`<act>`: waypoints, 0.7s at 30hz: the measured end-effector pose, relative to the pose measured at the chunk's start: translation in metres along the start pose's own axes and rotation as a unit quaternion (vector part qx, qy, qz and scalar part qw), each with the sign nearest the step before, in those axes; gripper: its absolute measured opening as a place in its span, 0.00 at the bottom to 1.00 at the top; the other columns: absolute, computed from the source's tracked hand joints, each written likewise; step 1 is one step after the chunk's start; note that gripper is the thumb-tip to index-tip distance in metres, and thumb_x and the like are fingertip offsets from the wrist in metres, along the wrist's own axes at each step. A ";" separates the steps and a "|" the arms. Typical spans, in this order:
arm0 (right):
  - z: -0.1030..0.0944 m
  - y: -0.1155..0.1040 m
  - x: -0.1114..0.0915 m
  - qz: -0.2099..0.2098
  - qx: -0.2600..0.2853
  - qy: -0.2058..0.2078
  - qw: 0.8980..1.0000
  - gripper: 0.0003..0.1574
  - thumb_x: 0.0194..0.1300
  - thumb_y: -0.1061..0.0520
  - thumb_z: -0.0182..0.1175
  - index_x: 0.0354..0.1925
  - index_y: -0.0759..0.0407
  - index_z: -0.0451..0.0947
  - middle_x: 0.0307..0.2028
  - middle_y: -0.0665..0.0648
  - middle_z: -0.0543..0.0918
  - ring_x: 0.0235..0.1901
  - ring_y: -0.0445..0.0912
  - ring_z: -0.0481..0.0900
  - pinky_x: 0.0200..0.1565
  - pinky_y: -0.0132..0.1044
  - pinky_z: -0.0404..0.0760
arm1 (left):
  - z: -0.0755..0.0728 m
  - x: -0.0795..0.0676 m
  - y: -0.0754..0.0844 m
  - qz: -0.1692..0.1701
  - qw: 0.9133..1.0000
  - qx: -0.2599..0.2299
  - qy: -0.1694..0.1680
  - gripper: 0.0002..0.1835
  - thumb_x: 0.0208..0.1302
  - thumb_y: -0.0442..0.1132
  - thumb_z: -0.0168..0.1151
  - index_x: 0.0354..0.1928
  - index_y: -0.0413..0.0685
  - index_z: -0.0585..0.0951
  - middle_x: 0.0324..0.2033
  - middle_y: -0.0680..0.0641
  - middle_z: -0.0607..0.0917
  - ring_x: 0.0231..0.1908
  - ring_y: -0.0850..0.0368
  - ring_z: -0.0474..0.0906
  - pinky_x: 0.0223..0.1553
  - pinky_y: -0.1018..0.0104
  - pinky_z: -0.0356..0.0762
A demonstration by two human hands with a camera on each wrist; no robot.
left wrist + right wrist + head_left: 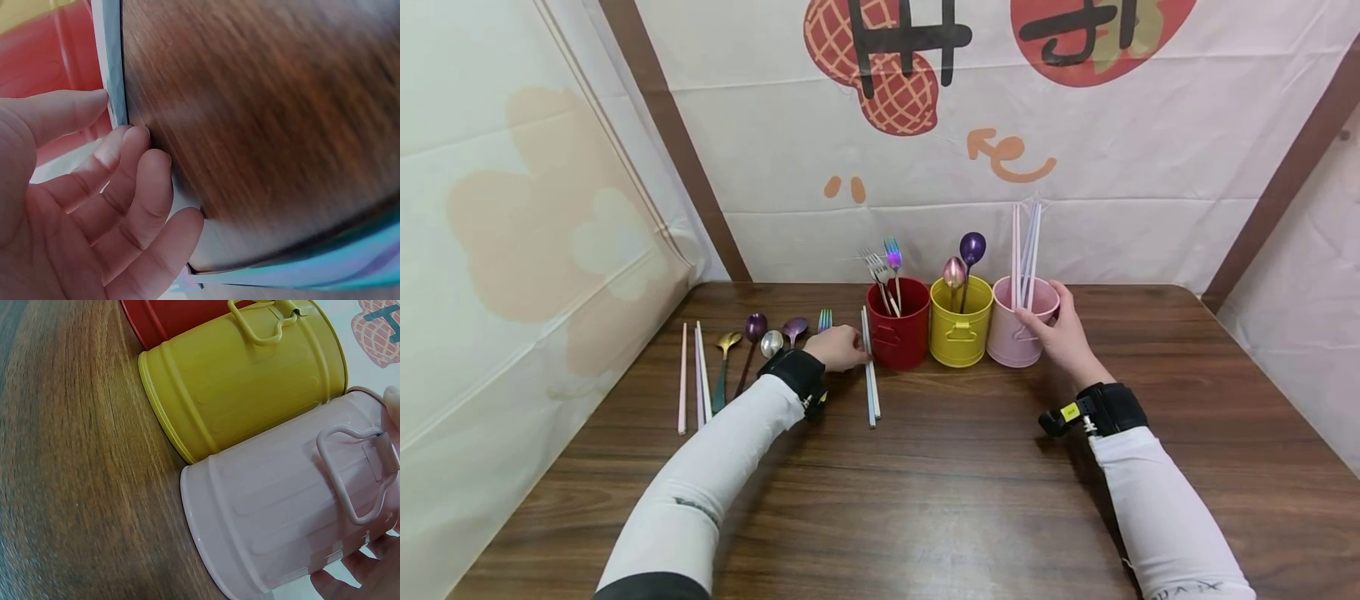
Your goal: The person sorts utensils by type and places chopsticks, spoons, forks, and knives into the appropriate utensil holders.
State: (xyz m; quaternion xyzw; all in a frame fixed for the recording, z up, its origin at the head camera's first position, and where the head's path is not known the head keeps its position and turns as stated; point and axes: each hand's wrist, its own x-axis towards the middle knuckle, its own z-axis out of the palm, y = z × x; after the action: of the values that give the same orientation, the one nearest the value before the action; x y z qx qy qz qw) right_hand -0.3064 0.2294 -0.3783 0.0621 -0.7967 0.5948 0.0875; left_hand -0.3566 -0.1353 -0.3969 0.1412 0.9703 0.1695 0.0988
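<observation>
The left hand (835, 348) is at two thin chopsticks (871, 396), one white and one light blue, on the table (970, 483) just left of the red cup (904, 346). Its thumb is on one side of them and its bent fingers are on the other; the grip is narrow, but I cannot tell how tight. The right hand (1066, 337) holds the pink cup (1009, 340) near its rim, thumb at the left and fingers around the right. Tall chopsticks stand in that cup. The yellow cup (943, 346) is in the middle with two spoons (972, 247), and forks (892, 252) lean in the red one. Farther left lie more chopsticks (682, 383), four spoons (756, 327) and a rainbow fork (825, 320), partly hidden by the left hand.
</observation>
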 end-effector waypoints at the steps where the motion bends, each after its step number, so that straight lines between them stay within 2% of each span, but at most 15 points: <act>1: 0.000 0.004 0.001 -0.003 -0.002 0.000 1.000 0.52 0.68 0.51 0.60 0.74 0.61 0.38 0.68 0.70 0.56 0.68 0.59 0.57 0.66 0.54 0.58 | 0.000 -0.001 -0.001 0.000 1.000 -0.004 -0.003 0.13 0.64 0.47 0.62 0.28 0.47 0.77 0.20 0.50 0.79 0.22 0.55 0.75 0.25 0.62 0.67; 8: 0.000 0.008 0.003 -0.006 -0.004 0.000 1.000 0.52 0.68 0.49 0.60 0.73 0.61 0.39 0.67 0.70 0.57 0.67 0.59 0.58 0.66 0.54 0.59 | -0.004 -0.001 -0.002 -0.012 1.000 -0.010 -0.023 0.12 0.63 0.45 0.61 0.24 0.48 0.77 0.18 0.50 0.79 0.19 0.56 0.74 0.21 0.64 0.69; 14: -0.001 0.006 0.002 -0.003 -0.003 0.000 1.000 0.52 0.68 0.49 0.60 0.74 0.60 0.38 0.68 0.70 0.56 0.68 0.59 0.57 0.66 0.54 0.58 | -0.013 -0.004 0.008 -0.057 0.997 -0.007 -0.050 0.14 0.62 0.43 0.62 0.22 0.44 0.79 0.16 0.48 0.79 0.17 0.56 0.76 0.19 0.64 0.76; 17: -0.001 0.005 0.002 -0.004 -0.001 0.000 1.000 0.52 0.68 0.50 0.60 0.74 0.60 0.38 0.68 0.70 0.55 0.68 0.59 0.56 0.66 0.55 0.58 | -0.016 -0.005 0.011 -0.076 0.995 -0.036 -0.052 0.13 0.62 0.40 0.62 0.21 0.42 0.77 0.16 0.47 0.78 0.17 0.56 0.77 0.19 0.63 0.78; 21: -0.001 0.005 0.002 -0.009 -0.001 -0.001 1.000 0.52 0.68 0.53 0.59 0.74 0.62 0.37 0.68 0.71 0.55 0.68 0.60 0.56 0.66 0.54 0.57 | -0.013 -0.002 0.001 -0.095 0.989 -0.100 -0.053 0.13 0.61 0.39 0.63 0.21 0.40 0.77 0.15 0.47 0.78 0.16 0.56 0.78 0.20 0.63 0.80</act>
State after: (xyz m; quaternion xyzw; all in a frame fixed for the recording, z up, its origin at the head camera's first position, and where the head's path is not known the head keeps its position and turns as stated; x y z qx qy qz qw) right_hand -0.3094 0.2323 -0.3826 0.0698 -0.7970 0.5929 0.0919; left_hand -0.3580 -0.1388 -0.3848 0.0463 0.9508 0.2480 0.1798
